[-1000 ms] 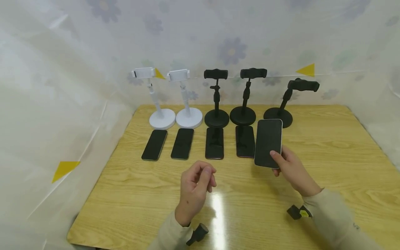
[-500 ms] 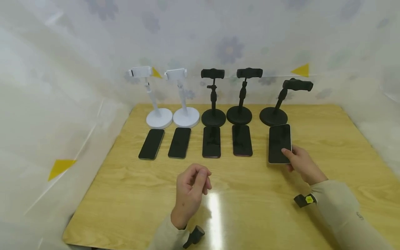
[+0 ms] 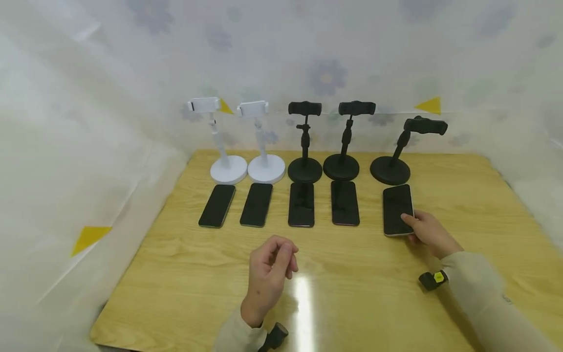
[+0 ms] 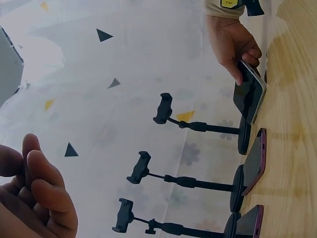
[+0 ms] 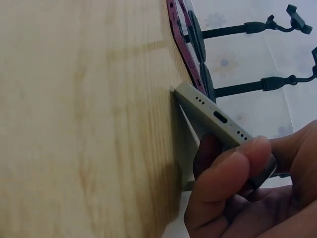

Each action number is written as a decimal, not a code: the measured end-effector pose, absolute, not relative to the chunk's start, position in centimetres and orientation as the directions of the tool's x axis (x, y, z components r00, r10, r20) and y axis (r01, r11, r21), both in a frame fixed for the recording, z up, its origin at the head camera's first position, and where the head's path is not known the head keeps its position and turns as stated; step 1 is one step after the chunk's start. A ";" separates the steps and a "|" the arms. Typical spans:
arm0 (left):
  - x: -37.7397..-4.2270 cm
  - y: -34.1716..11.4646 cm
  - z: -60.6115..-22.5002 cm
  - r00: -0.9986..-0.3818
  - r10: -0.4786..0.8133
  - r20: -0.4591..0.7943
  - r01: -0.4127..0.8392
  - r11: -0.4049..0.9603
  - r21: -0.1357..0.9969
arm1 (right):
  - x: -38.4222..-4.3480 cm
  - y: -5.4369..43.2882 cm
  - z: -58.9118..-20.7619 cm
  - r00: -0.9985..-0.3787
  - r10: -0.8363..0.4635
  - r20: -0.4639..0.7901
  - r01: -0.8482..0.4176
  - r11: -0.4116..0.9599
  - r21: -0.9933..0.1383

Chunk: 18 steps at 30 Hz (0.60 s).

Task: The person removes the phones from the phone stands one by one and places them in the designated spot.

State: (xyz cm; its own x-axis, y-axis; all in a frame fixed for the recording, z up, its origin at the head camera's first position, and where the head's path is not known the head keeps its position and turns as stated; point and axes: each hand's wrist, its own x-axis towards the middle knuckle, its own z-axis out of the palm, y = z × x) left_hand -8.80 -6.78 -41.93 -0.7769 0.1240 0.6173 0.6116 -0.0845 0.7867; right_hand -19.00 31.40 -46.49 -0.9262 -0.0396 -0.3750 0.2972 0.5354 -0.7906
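My right hand (image 3: 428, 233) grips a black-screened smartphone (image 3: 397, 210) by its right edge, thumb on the screen and fingers underneath. In the right wrist view the phone (image 5: 214, 118) is tilted: its far long edge is at the table and the gripped edge is raised. Behind it stands a black phone stand (image 3: 390, 170) with a tilted clamp. To its left lies a red-edged phone (image 3: 345, 203), screen up, at the end of a row of phones. My left hand (image 3: 267, 278) hovers over the front of the table, fingers loosely curled, holding nothing.
Left of the red-edged phone lie more phones, among them a dark one (image 3: 256, 205). Two white stands (image 3: 266, 168) and two more black stands (image 3: 305, 170) line the back of the wooden table (image 3: 184, 283). A flowered curtain (image 3: 281, 49) hangs close behind.
My right hand has carried the phone right and lowered it to the table, away from the red-edged phone. The left hand has stayed nearly still.
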 end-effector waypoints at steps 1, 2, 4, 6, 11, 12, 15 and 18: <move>-8.8 -6.8 -42.0 -0.777 0.133 0.616 0.610 -0.086 0.788 | -19.0 31.7 -46.6 -0.924 -0.035 -0.380 0.300 0.547 -0.782; -8.8 -6.7 -42.0 -0.779 0.138 0.612 0.607 -0.083 0.791 | -19.0 31.9 -46.7 -0.922 -0.032 -0.385 0.304 0.557 -0.773; -8.8 -6.8 -42.2 -0.789 0.141 0.597 0.594 -0.072 0.802 | -18.9 32.4 -46.7 -0.920 -0.019 -0.393 0.310 0.581 -0.753; -8.8 -6.9 -42.3 -0.810 0.136 0.570 0.568 -0.059 0.821 | -18.9 32.6 -46.6 -0.920 -0.012 -0.391 0.304 0.608 -0.734; -8.9 -7.3 -42.6 -0.838 0.122 0.532 0.532 -0.038 0.846 | -19.1 32.5 -46.3 -0.923 -0.027 -0.384 0.267 0.675 -0.688; -8.9 -7.4 -42.6 -0.836 0.124 0.534 0.533 -0.038 0.845 | -19.2 32.4 -46.3 -0.922 -0.035 -0.386 0.258 0.688 -0.679; -9.1 -7.5 -42.5 -0.837 0.131 0.532 0.531 -0.041 0.846 | -19.6 32.2 -46.3 -0.921 -0.053 -0.386 0.223 0.742 -0.633; -9.2 -7.6 -42.4 -0.844 0.134 0.519 0.519 -0.040 0.854 | -20.0 31.8 -46.3 -0.928 -0.079 -0.365 0.166 0.789 -0.591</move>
State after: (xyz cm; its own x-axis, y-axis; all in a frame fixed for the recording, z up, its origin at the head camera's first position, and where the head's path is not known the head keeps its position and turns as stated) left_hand -9.17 -7.64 -42.41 -0.8440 0.1335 0.5195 0.5191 -0.0404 0.8537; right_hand -19.97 31.76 -46.25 -0.9277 -0.0786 -0.3651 0.1658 0.7891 -0.5914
